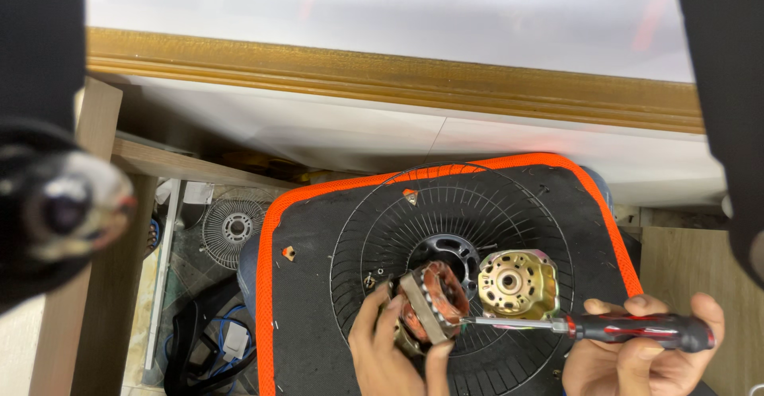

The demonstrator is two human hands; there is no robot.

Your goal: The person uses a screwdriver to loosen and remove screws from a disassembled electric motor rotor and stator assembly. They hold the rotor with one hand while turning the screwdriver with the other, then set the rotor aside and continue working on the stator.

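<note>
My left hand (pixel 390 348) grips a fan motor stator with copper windings (pixel 428 307) at the bottom centre. My right hand (pixel 645 356) holds a screwdriver with a red and black handle (pixel 637 328); its shaft points left and the tip touches the stator's right side. A brass-coloured motor housing cover (pixel 517 284) lies just right of the stator. Both sit over a black wire fan guard (pixel 446 229) resting on a black mat with an orange border (pixel 274 229).
A second, smaller fan guard (pixel 231 225) lies on the floor at left, with cables (pixel 215 340) below it. A wooden post (pixel 99 125) stands at left and a gold-trimmed ledge (pixel 382 74) runs across the back. Dark blurred shapes fill both upper corners.
</note>
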